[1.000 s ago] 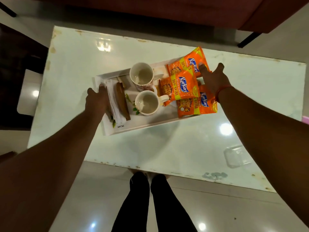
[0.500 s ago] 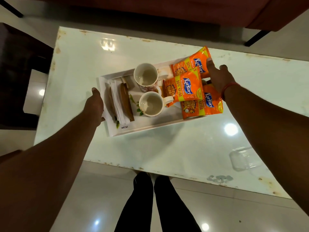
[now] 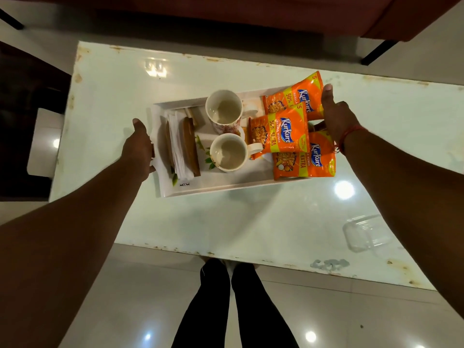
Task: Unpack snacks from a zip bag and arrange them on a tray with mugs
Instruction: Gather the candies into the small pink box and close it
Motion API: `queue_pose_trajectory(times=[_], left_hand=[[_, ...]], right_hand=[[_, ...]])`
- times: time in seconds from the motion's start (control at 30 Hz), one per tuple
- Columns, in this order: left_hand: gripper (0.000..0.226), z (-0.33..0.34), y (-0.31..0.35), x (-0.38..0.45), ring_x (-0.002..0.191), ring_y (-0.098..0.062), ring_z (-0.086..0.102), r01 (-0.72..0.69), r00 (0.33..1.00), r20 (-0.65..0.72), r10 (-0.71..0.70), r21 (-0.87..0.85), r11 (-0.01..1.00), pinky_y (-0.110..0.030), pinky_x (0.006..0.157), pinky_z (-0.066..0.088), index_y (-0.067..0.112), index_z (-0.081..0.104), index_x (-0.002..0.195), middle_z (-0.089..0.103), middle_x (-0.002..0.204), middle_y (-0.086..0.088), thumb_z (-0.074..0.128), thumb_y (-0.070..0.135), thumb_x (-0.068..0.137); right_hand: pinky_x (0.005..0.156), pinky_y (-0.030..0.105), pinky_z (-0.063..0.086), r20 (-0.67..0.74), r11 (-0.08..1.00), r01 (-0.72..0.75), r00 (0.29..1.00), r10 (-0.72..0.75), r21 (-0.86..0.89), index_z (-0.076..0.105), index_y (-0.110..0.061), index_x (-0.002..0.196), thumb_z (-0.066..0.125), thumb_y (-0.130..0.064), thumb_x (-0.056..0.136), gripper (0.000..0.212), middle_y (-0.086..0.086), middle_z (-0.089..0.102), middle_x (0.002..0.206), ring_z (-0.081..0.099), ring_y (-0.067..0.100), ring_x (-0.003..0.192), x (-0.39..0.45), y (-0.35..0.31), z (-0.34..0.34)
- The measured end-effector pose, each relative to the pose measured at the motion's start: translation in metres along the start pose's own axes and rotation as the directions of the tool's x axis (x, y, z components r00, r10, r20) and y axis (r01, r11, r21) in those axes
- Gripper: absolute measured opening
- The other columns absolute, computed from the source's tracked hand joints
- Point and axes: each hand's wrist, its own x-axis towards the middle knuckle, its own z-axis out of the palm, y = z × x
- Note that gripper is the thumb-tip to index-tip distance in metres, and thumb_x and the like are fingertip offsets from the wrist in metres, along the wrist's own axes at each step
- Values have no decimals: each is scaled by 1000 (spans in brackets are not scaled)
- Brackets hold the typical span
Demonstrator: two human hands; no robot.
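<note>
The person stands at the near edge of the pale glossy table [image 3: 251,222], both bare arms stretched out to the white tray [image 3: 226,187], and the tray's shadow falls on the tabletop just below its near rim. The left hand [image 3: 139,146] grips the tray's left end, fingers curled under the rim where a second ago they lay more over the napkins. The right hand [image 3: 336,116] holds the right end, thumb stretched up along the far packet and the other fingers hidden beneath the packets, so I cannot tell how tightly they close. Compared with a moment ago the tray sits a little nearer the person and more level, and the hands have settled further out on its two ends. On the tray, two white mugs [image 3: 227,133] stand side by side in the middle, the far one touching the near one, both handles turned right. Three orange snack packets [image 3: 281,133] overlap on the right end, the near one hanging past the tray's rim. A brown wooden holder [image 3: 190,144] with white napkins [image 3: 177,146] lies along the left end, just beside the left hand. The clear zip bag [image 3: 366,233] lies flat on the table well apart from the tray, near the right forearm. A red thread [image 3: 347,133] circles the right wrist.
</note>
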Motion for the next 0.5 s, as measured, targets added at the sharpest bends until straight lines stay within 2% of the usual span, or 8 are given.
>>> queue_pose_trajectory(times=[0.17, 0.3, 0.4, 0.5], left_hand=[[84, 17, 19, -2, 108, -22, 63, -43, 998, 57, 41, 39, 998, -50, 100, 46, 16, 59, 128, 64, 108, 0, 26, 80, 84], [86, 30, 31, -4, 103, -22, 61, -59, 995, 83, 52, 86, 995, -49, 101, 46, 16, 59, 128, 62, 103, 1, 23, 80, 85], [86, 36, 36, -3, 113, -22, 61, -63, 993, 106, 51, 108, 992, -49, 104, 44, 16, 58, 130, 64, 112, -1, 24, 81, 84], [84, 41, 41, -4, 105, -21, 62, -78, 990, 127, 60, 143, 987, -47, 102, 46, 16, 58, 128, 64, 103, 1, 23, 79, 86]], right_hand=[[105, 55, 41, -41, 998, -50, 998, 51, 25, 39, -24, 146, 4, -108, 44, 137, 12, 55, 141, 58, 37, 122, -11, 20, -11], [104, 53, 42, -67, 995, -83, 994, 86, 47, 44, -22, 144, 3, -108, 44, 138, 15, 59, 136, 59, 36, 119, -21, 38, -17], [104, 52, 38, -82, 992, -101, 991, 107, 75, 45, -19, 144, 3, -107, 45, 138, 16, 58, 137, 57, 36, 122, -31, 44, -19], [105, 50, 36, -110, 991, -106, 987, 115, 85, 44, -16, 145, 5, -101, 59, 126, 14, 56, 139, 54, 36, 126, -42, 44, -17]])
